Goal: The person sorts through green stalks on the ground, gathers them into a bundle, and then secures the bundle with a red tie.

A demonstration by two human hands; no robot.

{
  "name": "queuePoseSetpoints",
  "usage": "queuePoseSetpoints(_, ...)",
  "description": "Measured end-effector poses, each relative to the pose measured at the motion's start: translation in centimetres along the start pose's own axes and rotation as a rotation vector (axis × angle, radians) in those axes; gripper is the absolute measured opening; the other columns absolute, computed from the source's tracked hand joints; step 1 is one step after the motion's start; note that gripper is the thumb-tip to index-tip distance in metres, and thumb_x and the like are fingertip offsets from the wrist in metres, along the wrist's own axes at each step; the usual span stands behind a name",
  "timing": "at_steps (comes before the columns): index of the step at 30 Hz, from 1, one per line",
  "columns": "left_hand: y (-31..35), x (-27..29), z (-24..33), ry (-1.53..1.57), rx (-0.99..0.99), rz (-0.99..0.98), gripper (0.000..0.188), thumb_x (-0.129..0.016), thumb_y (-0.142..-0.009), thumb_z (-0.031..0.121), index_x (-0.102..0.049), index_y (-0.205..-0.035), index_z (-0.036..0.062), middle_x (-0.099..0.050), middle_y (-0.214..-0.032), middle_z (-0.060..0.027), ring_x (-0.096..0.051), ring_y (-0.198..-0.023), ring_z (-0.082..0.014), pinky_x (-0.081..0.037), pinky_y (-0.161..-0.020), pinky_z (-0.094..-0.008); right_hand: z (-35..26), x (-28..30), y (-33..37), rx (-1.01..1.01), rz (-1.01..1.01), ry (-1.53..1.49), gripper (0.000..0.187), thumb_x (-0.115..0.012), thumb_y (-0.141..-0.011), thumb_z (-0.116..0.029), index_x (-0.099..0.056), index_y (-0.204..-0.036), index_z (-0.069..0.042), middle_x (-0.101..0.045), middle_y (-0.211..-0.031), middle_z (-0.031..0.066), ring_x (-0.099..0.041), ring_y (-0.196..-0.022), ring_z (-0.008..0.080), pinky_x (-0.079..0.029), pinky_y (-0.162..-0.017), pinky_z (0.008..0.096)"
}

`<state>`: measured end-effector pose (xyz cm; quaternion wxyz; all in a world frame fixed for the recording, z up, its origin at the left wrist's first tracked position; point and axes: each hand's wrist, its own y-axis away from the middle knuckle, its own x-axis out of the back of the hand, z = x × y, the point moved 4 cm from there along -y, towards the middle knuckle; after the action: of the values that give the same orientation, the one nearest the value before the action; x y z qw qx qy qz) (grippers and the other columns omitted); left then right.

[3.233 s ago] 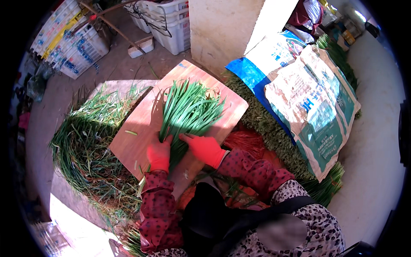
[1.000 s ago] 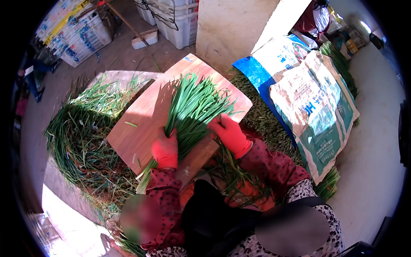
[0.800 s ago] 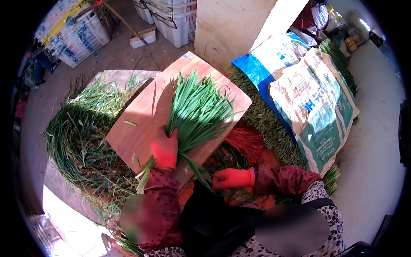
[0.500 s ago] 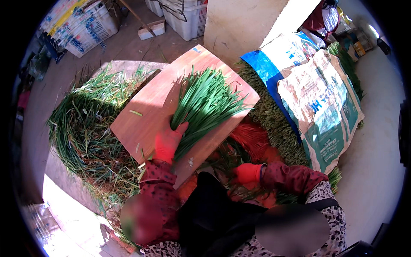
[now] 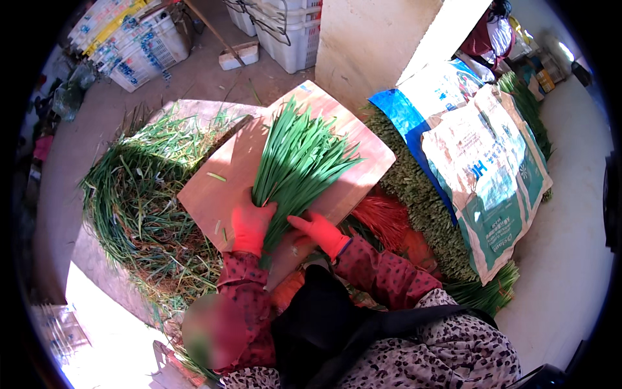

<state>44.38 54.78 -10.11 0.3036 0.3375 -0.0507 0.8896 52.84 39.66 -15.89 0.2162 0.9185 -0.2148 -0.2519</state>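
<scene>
A bunch of long green garlic chives (image 5: 304,152) lies fanned out on a reddish-brown wooden board (image 5: 369,155). My left hand (image 5: 251,223), in an orange glove, grips the bunch round its lower part. On the other side of that lower part is my right hand (image 5: 321,233), also in an orange glove. Its fingers are stretched toward the stalks with nothing in them; whether the tips touch the leaves I cannot tell. A few loose green scraps (image 5: 216,176) rest on the board's left part.
Left of the board is a big heap of loose, partly withered leaves (image 5: 142,194). Stacked bundles (image 5: 424,201) stand at the right, partly under blue sheeting and a paper sack (image 5: 486,175). Red strands (image 5: 383,219) lie by the board. White crates (image 5: 288,39) and a pillar (image 5: 369,45) stand behind.
My right hand has come up from beside the board to the bunch. The bunch has turned slightly left in my left hand, and the whole view has shifted a little.
</scene>
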Motion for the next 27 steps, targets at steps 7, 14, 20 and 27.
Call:
queuePoseSetpoints(7,6.9,7.8,0.5,0.65,-0.029,0.377,0.04,-0.07,-0.073,0.005,-0.057,-0.109,-0.0029,-0.065,-0.098,-0.0092,-0.062,-0.085,-0.0179,-0.049,-0.078,-0.0303,-7.1,-9.1,0.7,0.521,0.035,0.159,0.042,-0.069,-0.078,-0.016,-0.056,-0.115,0.001,-0.065,-0.102,0.009,-0.062,-0.092,0.0179,-0.05,-0.078,0.031)
queuePoseSetpoints(14,14.4,13.0,3.7,1.236,-0.046,0.577,0.036,-0.06,-0.077,-0.004,-0.057,-0.112,-0.0034,-0.064,-0.104,-0.0093,-0.062,-0.09,-0.0197,-0.048,-0.085,-0.0305,-10.9,-13.6,7.5,0.564,-0.062,-0.098,0.031,-0.064,-0.076,-0.007,-0.061,-0.105,0.002,-0.067,-0.095,0.0073,-0.063,-0.086,0.0164,-0.05,-0.075,0.0303)
queuePoseSetpoints(20,19.9,13.2,5.3,1.315,-0.12,0.597,0.035,-0.058,-0.078,-0.003,-0.056,-0.113,-0.0035,-0.063,-0.105,-0.0104,-0.062,-0.09,-0.021,-0.05,-0.084,-0.032,-11.1,-14.4,13.7,0.615,-0.07,0.038,0.029,-0.065,-0.076,-0.008,-0.062,-0.103,0.002,-0.068,-0.094,0.008,-0.064,-0.087,0.0166,-0.05,-0.076,0.0308)
queuePoseSetpoints(27,25.2,13.1,5.7,1.169,-0.086,0.662,0.041,-0.059,-0.083,0.005,-0.05,-0.122,-0.0039,-0.056,-0.12,-0.0144,-0.056,-0.107,-0.0239,-0.045,-0.092,-0.0347,-9.4,-14.4,18.4,0.652,-0.009,0.34,0.041,-0.069,-0.075,-0.017,-0.058,-0.11,0.0,-0.067,-0.099,0.0133,-0.064,-0.094,0.0253,-0.049,-0.079,0.0349)
